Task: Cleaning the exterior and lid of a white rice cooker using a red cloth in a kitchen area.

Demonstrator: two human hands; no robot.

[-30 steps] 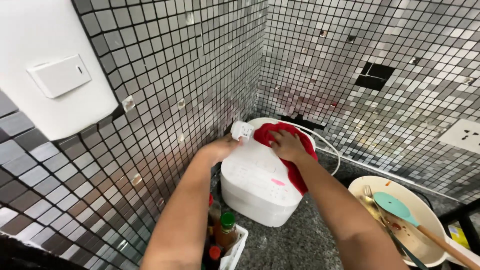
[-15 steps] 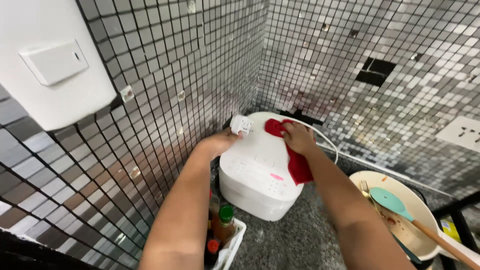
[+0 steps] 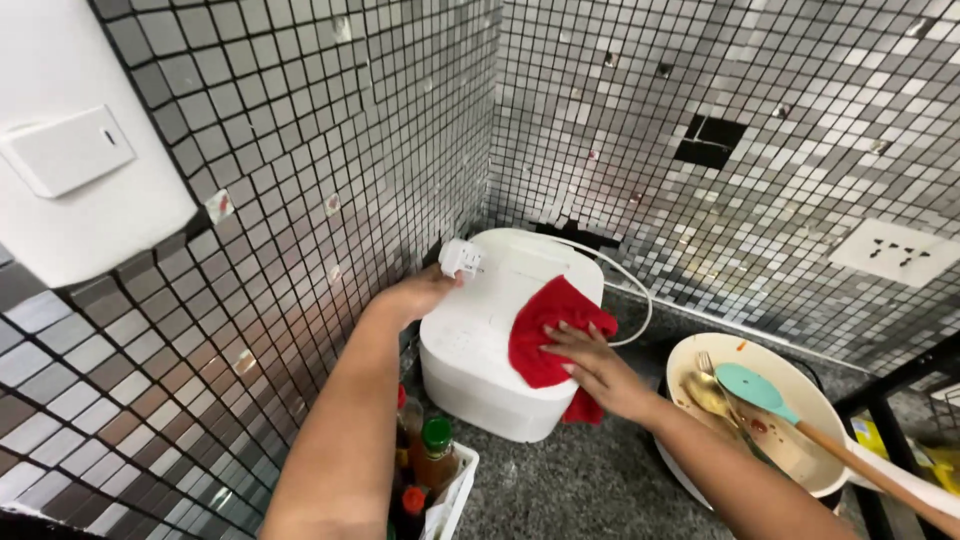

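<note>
A kitchen corner lined with small mirrored mosaic tiles point(image 3: 640, 130) meets a speckled grey granite counter point(image 3: 590, 480), where a white rice cooker point(image 3: 490, 350) sits pushed into the back corner.

The right hand point(image 3: 590, 365) lies flat, fingers spread, pressing a red cloth point(image 3: 550, 340) onto the cooker's lid. The left hand point(image 3: 420, 295) is curled against the lid's left edge, by the tiled wall, at a white plug point(image 3: 460, 258); whether it grips the plug or only braces the cooker cannot be told.

Over the last second the cloth has come from the lid's back edge, near the corner, down to its front right side, one fold now hanging over the rim. That suggests the top has largely been wiped and the wiping is reaching the front and side.

The cooker's long axis runs from the wall corner out toward the counter's front edge. Its white cord point(image 3: 630, 290) loops round the back right.

At the front left edge a white rack holds sauce bottles point(image 3: 430, 455). To the right stands a cream bowl point(image 3: 790, 460) with a fork and a teal spatula point(image 3: 760, 388). A white socket plate point(image 3: 895, 250) sits on the right wall.
</note>
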